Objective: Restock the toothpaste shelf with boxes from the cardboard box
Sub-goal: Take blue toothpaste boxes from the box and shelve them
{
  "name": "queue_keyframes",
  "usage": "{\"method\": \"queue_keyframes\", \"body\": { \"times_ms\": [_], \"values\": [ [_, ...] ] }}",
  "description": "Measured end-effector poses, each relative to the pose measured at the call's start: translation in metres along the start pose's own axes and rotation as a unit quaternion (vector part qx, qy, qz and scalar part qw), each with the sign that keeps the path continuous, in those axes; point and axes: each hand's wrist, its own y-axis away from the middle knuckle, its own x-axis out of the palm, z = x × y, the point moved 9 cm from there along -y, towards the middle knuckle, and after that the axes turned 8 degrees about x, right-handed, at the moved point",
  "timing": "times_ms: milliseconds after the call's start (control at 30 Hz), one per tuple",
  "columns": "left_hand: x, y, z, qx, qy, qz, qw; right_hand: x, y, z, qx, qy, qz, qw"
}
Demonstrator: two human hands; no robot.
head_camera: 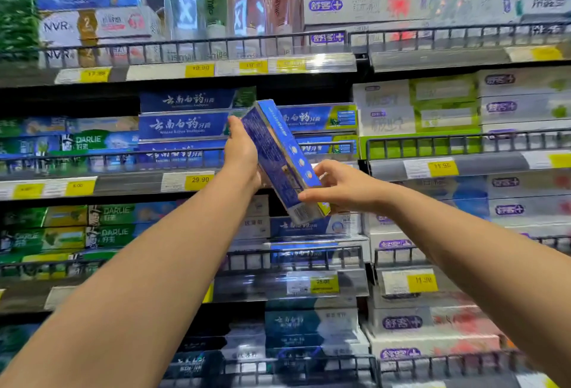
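I hold a blue toothpaste box (279,159) tilted in front of the middle shelf, its top end up and to the left. My left hand (242,151) grips its upper left side. My right hand (338,187) pinches its lower end between thumb and fingers. Behind the box, matching blue toothpaste boxes (185,125) lie stacked three high on the middle shelf (129,182), with a lower stack (318,119) to their right. The cardboard box is out of sight.
Black wire rails (197,47) run along each shelf front above yellow price tags (199,179). Green Darlie boxes (102,140) fill the left side. White and green boxes (417,106) stand to the right. Upright toothpaste tubes (216,4) line the top shelf.
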Motion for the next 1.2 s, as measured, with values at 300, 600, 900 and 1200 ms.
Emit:
{"method": "queue_keyframes", "body": {
  "times_ms": [300,600,900,1200],
  "values": [
    [-0.020,0.011,-0.029,0.183,-0.336,0.076,0.921,-0.066,0.036,0.035,-0.135,0.270,-0.299,0.905],
    [-0.012,0.020,-0.042,0.219,-0.257,0.165,0.927,-0.071,0.014,-0.008,0.026,-0.276,-0.178,0.944],
    [-0.012,0.004,-0.022,0.170,-0.341,0.170,0.909,-0.085,0.004,-0.010,-0.030,-0.343,-0.186,0.920],
    [-0.004,0.000,-0.073,0.291,-0.202,0.020,0.935,-0.133,0.018,0.039,-0.151,-0.093,-0.382,0.907]
  ]
}}
